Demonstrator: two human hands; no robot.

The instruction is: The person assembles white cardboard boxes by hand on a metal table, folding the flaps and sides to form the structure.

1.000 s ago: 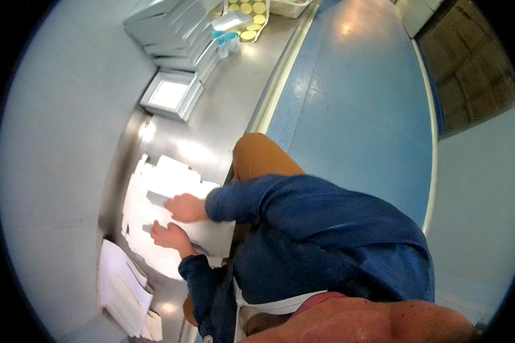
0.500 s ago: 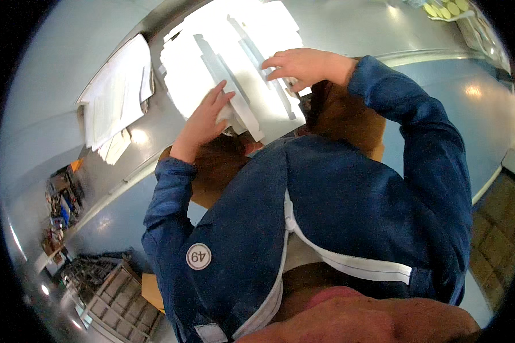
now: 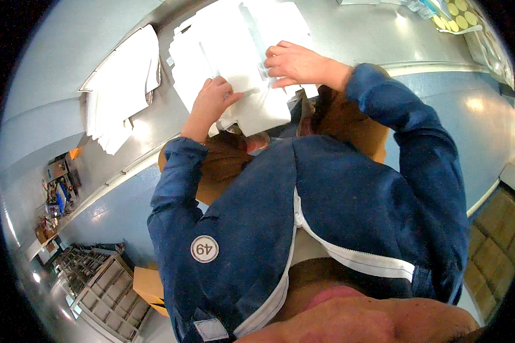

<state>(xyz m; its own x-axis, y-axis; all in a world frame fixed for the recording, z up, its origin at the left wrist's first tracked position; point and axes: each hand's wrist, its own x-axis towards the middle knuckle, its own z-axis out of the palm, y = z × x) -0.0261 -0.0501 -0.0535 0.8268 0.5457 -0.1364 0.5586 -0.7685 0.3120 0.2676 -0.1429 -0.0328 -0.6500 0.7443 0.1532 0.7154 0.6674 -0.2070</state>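
Observation:
A flat white card carton blank (image 3: 263,111), with cut tabs and fold lines, lies on a pile of similar white blanks (image 3: 191,66) before me. My left hand (image 3: 213,102) rests on its left side, fingers bent and thumb stretched apart toward the middle. On the blank's right side lies my right hand (image 3: 297,64), its fingers bent but spread, tips by the right-hand fold. Both hands touch the card without a visible grip around it. Glare washes out much of the white surface and its folds.
White sheets (image 3: 117,94) lie in a stack on the metal table (image 3: 360,34) to the left. Round yellow stickers (image 3: 460,14) and clear plastic are at the far right. A rack (image 3: 106,291) and a brown box (image 3: 149,286) stand behind on the left.
The raised strips along the blank's two folds now show less distinctly. My left hand has moved slightly up with its fingers more bent; my right fingers have bent too.

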